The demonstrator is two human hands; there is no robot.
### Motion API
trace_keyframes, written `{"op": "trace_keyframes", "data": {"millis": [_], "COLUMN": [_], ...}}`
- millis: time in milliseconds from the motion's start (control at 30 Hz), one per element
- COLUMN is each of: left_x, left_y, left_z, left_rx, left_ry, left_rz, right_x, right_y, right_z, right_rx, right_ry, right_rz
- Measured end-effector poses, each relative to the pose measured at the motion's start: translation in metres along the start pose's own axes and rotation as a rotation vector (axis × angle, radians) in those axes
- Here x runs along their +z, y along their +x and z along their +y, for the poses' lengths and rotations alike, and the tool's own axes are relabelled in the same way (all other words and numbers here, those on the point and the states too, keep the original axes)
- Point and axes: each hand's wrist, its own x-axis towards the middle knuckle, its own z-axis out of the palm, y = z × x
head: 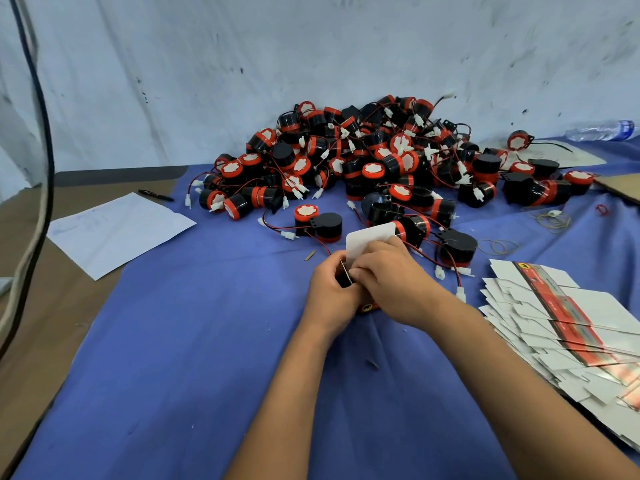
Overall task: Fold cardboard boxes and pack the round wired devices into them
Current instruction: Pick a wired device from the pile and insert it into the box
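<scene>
Both hands meet at the middle of the counter (207,341), which is covered by a blue cloth. Left hand (334,289) curls its fingers around a small cardboard box (367,244), gripping it from the left side, and something dark shows inside the box's open end between the fingers. Right hand (388,278) lies over the box from the right, its fingertips pinching at the edge of the box beside the left thumb. A white flap of the box stands up behind the knuckles, and a bit of the box's printed red and black side peeks out under the wrists.

Just beyond the hands a big pile of round wired devices (381,161) spreads across the cloth, black bodies with red rings, red and black wires and white plugs. To the right, near the right forearm, lies a fanned stack of flat unfolded boxes (571,317), white with a red stripe. Left of the cloth a sheet of paper (117,230) rests with a pen (156,195) just behind it. A few rubber bands (498,245) lie near the pile, and a plastic bottle (602,129) lies at the far right.
</scene>
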Motion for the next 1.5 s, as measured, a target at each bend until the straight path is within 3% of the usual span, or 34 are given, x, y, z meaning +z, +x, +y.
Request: {"op": "trace_keyframes", "data": {"millis": [167, 300, 400, 600, 800, 867, 1033, 1067, 1133, 1200, 1233, 1300, 1367, 1500], "left_x": [-0.007, -0.016, -0.015, -0.016, -0.015, -0.016, -0.017, -0.018, -0.019, -0.021, -0.022, -0.023, -0.023, -0.028], "left_y": [-0.002, 0.0, 0.001, 0.003, 0.0, 0.001, 0.001, 0.002, 0.003, 0.002, 0.002, 0.001, 0.0, 0.0], "left_z": [0.002, -0.004, -0.006, -0.009, -0.008, -0.008, -0.008, -0.008, -0.01, -0.009, -0.009, -0.008, -0.006, -0.009], "left_rx": [-0.029, -0.028, -0.019, -0.004, 0.005, 0.008, 0.004, -0.002, -0.013, -0.018, -0.011, 0.009, 0.024, 0.015], "left_ry": [-0.017, 0.064, 0.124, 0.24, 0.216, 0.239, 0.236, 0.233, 0.239, 0.269, 0.3, 0.382, 0.426, 0.253], "left_rz": [-0.088, -0.23, -0.183, -0.159, -0.154, -0.162, -0.19, -0.185, -0.188, -0.202, -0.206, -0.2, -0.195, -0.224], "right_x": [-0.009, -0.012, -0.007, -0.007, -0.003, -0.003, -0.015, -0.016, -0.014, -0.008, -0.005, 0.008, 0.024, 0.033], "right_y": [0.001, 0.002, 0.0, -0.01, -0.008, -0.007, -0.012, -0.014, -0.018, -0.023, -0.024, -0.023, -0.023, -0.021], "right_z": [0.004, -0.001, -0.007, -0.001, -0.002, 0.0, 0.004, 0.006, 0.017, 0.032, 0.04, 0.052, 0.058, 0.063], "right_rx": [0.052, 0.059, 0.085, -0.079, 0.125, 0.143, -0.057, -0.099, -0.137, 0.029, 0.146, 0.32, 0.367, 0.277], "right_ry": [0.05, 0.087, 0.072, 0.022, 0.098, 0.089, -0.008, 0.013, 0.099, 0.221, 0.348, 0.699, 0.917, 0.942], "right_rz": [-0.049, 0.103, 0.21, 0.037, 0.16, 0.122, -0.159, -0.076, 0.403, 0.829, 0.855, 0.595, 0.341, 0.282]}}
